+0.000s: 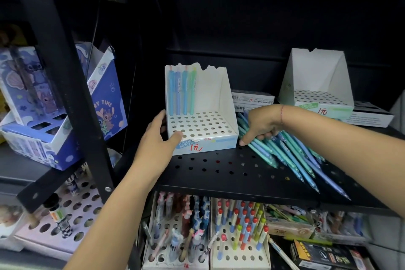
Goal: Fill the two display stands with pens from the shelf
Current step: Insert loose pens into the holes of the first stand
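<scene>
Black shelf, left hand gripping stand, right hand fingers closing on pens

A blue cartoon-printed box stands on the neighbouring shelf at left, beside a black upright post. Below, perforated trays (one holding red-capped pens) sit side by side.

Both forearms are bare, no sleeves showing. The right hand has a thin red thread bracelet just behind it at the wrist; the left hand wears nothing.
</scene>
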